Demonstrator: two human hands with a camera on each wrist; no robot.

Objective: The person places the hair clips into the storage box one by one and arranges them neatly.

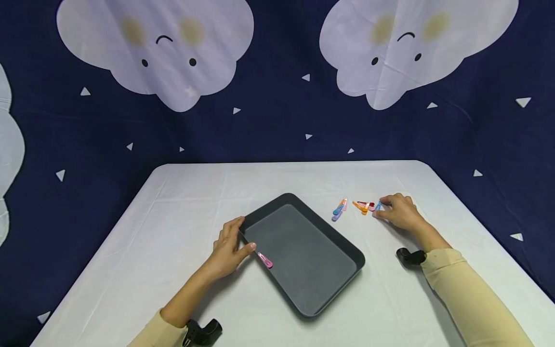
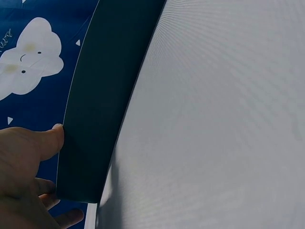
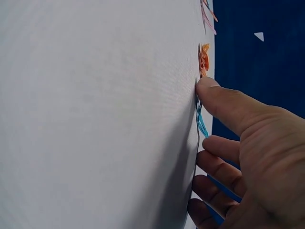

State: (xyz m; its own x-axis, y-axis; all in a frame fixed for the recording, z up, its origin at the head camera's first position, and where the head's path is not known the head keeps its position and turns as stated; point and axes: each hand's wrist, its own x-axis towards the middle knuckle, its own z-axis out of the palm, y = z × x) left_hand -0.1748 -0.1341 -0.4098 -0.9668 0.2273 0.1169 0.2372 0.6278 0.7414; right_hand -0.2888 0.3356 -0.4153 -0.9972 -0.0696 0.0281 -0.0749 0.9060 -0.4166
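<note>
A dark grey baking tray lies at an angle on the white table. My left hand grips its left corner, thumb on the rim and fingers along the outer side; the left wrist view shows the thumb against the wall. Just beside that thumb, a pink snap hair clip sits at the tray's left rim. To the right of the tray, my right hand pinches a blue hair clip between thumb and index finger, low at the tabletop. The right wrist view shows this blue clip partly hidden by the thumb.
Left of the right hand lies a small group of orange, red and pink hair clips. Farther left is another group of blue, purple, orange and pink clips. A dark blue cloth with clouds hangs behind the table.
</note>
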